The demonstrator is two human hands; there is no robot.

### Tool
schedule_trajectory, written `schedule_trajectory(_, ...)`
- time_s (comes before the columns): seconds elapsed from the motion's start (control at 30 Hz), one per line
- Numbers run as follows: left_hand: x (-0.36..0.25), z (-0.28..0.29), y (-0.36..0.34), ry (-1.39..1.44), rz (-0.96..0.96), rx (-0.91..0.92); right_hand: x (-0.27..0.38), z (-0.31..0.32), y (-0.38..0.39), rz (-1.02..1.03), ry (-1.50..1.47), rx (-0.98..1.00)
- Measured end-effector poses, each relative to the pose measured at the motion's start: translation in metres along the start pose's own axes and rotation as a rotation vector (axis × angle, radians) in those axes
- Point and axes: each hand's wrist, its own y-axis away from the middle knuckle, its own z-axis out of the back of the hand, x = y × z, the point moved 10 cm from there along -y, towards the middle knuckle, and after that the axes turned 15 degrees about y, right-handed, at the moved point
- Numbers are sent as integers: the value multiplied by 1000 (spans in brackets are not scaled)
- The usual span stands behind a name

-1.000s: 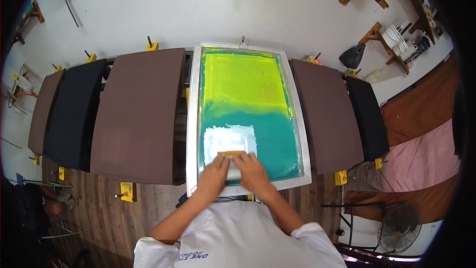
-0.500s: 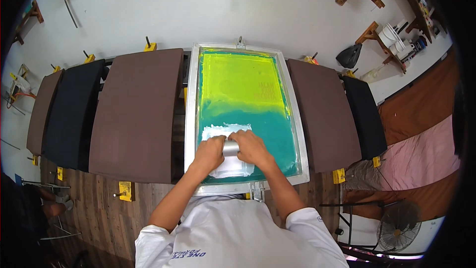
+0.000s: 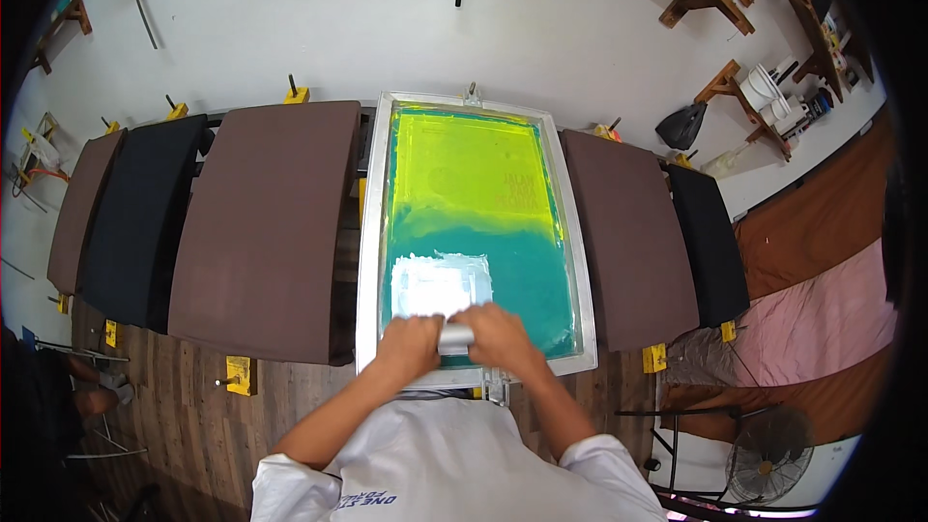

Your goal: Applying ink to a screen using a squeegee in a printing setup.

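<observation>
Both my hands — left hand [image 3: 411, 346], right hand [image 3: 498, 338] — grip closed on the squeegee [image 3: 454, 336]. It lies crosswise at the screen frame [image 3: 365, 261] near edge — white ink [image 3: 440, 280] just beyond it.

Screen frame [image 3: 367, 261]: bare silvery metal, dull sheen. Mesh [image 3: 474, 184]: smooth, semi-glossy, coated yellow-green above, teal below. White ink patch [image 3: 437, 282]: wet-looking, streaky. Squeegee handle [image 3: 455, 336]: pale metal, satin, gripped in left hand [image 3: 411, 346] and right hand [image 3: 498, 336]. Brown platens [image 3: 266, 232]: matt, smooth. Black platens [image 3: 140, 217]: matt, cloth-like. Floor [image 3: 193, 425]: wood planks, dull grain. Clamps [image 3: 238, 374]: yellow painted metal.
</observation>
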Motion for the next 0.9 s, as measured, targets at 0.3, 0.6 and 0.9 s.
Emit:
schedule_trajectory(0.3, 43, 36, -92, 24, 97, 40, -41, 8, -98, -45, 56, 23)
schedule_trajectory(0.6, 26, 7, -31, 18, 97, -48, -15, -5, -41, -21, 28, -121)
schedule_trajectory(0.9, 5, -23, 25, 100, 71, 103, 5, -23, 18, -44, -42, 8)
